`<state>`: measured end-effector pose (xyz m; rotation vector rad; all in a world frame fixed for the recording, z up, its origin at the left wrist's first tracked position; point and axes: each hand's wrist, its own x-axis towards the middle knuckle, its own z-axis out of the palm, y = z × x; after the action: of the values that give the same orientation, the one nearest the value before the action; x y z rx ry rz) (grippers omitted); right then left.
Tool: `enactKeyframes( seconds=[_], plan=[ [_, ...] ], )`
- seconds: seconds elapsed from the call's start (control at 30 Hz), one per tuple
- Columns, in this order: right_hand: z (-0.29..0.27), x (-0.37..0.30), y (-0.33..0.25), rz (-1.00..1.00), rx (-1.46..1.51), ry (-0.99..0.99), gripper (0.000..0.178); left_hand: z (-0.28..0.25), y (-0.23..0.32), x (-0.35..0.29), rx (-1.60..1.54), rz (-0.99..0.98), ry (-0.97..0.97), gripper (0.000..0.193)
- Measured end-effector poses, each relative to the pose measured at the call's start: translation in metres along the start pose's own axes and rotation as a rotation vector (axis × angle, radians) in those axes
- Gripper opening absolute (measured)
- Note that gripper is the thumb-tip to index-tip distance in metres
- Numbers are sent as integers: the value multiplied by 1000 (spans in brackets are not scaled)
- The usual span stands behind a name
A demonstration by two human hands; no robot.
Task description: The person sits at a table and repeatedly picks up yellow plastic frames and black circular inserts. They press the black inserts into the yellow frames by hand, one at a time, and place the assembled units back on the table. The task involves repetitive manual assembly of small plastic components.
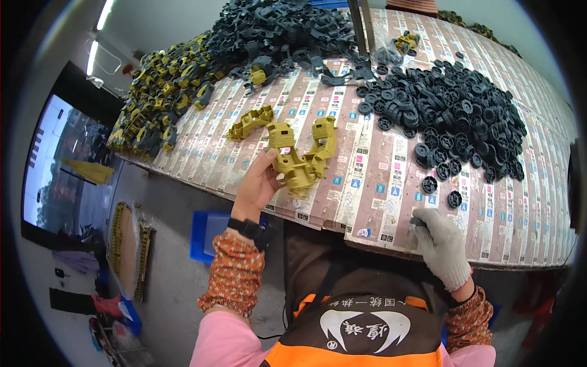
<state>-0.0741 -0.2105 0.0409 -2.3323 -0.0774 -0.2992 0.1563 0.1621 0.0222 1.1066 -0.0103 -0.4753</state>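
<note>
My bare left hand [260, 183] is closed on an olive-yellow plastic toy vehicle body [296, 171], raised just over the near part of the table. The body has open cut-outs and upright curved ends. Just behind it lies another olive-yellow plastic part [251, 122]. At the table's near edge, my right hand [441, 244] wears a white knitted glove. Its thumb and fingers pinch a small black piece [418, 221], mostly hidden by the glove. Beyond that hand spreads a heap of black toy wheels [449, 116], a few lying loose at its near side.
A tall heap of dark plastic parts [275, 37] stands at the back, beside yellow-and-black toy vehicles [165, 85] on the left. The table [367, 202] is covered with printed sheets. A blue bin [202, 235] sits below its front edge. A post [365, 27] rises at the back.
</note>
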Motion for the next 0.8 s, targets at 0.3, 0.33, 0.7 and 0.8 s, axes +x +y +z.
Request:
enactKeyframes(
  seconds=[0.3,0.33,0.7,0.8],
  plan=[
    [27,33,-36,-17,311,69,26,92,-50,-51,-124,-64,-60,42],
    [27,34,-37,10,349,86,26,101,-54,-59,-175,-128,-89,43],
    [48,32,-17,314,663,180,27,145,-102,-89,-100,-431,-247,63],
    [48,30,-15,336,623,135,28,149,-109,-94,-55,-450,-242,56]
  ],
)
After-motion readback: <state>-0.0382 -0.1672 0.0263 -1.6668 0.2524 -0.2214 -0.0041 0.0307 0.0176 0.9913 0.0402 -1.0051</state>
